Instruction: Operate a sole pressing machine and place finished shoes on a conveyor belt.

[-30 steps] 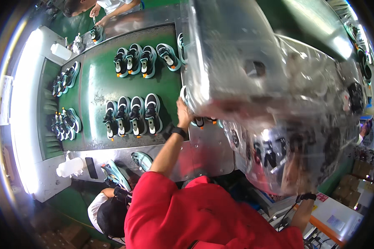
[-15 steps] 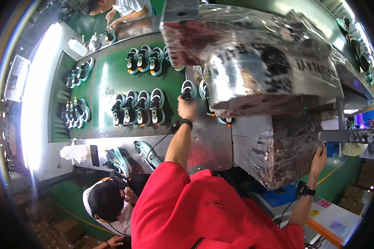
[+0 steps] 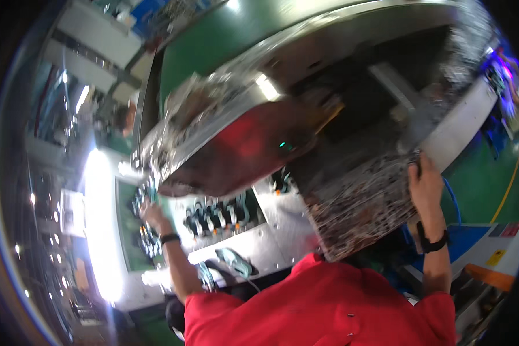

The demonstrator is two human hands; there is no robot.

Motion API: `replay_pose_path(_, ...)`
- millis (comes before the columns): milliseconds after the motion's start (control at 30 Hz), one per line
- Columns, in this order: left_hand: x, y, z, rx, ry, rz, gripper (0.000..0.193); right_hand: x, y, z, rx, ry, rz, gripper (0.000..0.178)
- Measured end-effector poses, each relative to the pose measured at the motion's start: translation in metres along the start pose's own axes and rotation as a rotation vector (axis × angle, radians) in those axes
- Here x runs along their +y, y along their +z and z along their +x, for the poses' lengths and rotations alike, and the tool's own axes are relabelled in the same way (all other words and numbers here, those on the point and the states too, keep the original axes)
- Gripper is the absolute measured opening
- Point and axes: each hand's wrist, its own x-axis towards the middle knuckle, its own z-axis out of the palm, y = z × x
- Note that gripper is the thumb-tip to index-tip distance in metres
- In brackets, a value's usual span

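My left hand [image 3: 154, 214] is stretched out to the left, over the green conveyor. Motion smears its fingers, and dark shoes with pale teal soles [image 3: 143, 197] appear right beside the fingertips; whether it holds one is unclear. At the right, my right hand [image 3: 425, 187] curls its fingers over the corner of a box-shaped machine housing [image 3: 363, 202] wrapped in printed plastic film. A row of dark sneakers with white and orange details [image 3: 213, 216] stands on the conveyor between my hands, partly hidden by the machine's upper part.
The film-covered machine head [image 3: 225, 150] overhangs the conveyor in front of me. A teal shoe [image 3: 234, 261] lies on the metal ledge nearby. Bright lamp light [image 3: 104, 225] glares at the left. A blue hose [image 3: 454, 202] hangs past my right hand.
The view has swung to the right and blurred. My left hand has left the shoe at the row's right end and moved far left. My right hand stays at the housing, higher on its edge.
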Motion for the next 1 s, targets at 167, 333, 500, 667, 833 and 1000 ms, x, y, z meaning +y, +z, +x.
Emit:
replay_pose_path(167,0.33,-0.09,0.068,0.366,0.042,-0.438,0.037,-0.004,0.003,-0.01,0.156,-0.093,0.118,0.05)
replay_pose_path(333,0.61,-0.064,0.059,0.048,0.737,-0.349,0.049,0.002,0.002,-0.013,0.22,-0.148,0.163,0.057)
replay_pose_path(500,0.742,0.062,0.114,-0.03,1.462,0.559,0.059,0.001,-0.007,-0.017,0.183,-0.174,0.302,0.059)
replay_pose_path(667,0.936,0.192,-0.003,-0.171,1.33,-0.075,0.089,0.014,-0.002,-0.013,0.214,-0.132,0.37,0.052)
replay_pose_path(833,1.006,0.283,-0.015,-0.126,1.413,-0.088,0.098,0.017,0.013,0.0,0.187,-0.169,0.433,0.047)
replay_pose_path(1000,1.045,0.284,-0.036,0.013,1.445,0.058,0.094,0.019,0.004,-0.004,0.237,-0.148,0.424,0.042)
